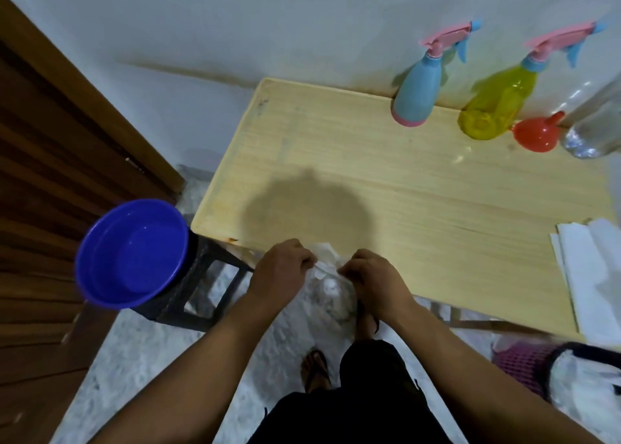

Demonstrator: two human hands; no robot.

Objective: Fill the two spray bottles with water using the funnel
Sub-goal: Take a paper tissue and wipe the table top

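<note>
A blue spray bottle [416, 92] and a yellow spray bottle [497, 106], both with pink trigger heads, stand at the far edge of the wooden table [386, 191]. An orange funnel [536, 136] lies on its side beside the yellow bottle. A clear plastic water bottle [594, 124] leans at the far right. My left hand [285, 269] and my right hand [368, 275] are close together at the table's near edge, both pinching a crumpled white tissue [324, 262] between them.
A blue basin [131, 252] with water sits on a dark stool [201, 285] left of the table. White paper sheets [588, 258] lie at the table's right edge. A pink basket [524, 363] stands on the floor at right. A wooden door [50, 174] is at left.
</note>
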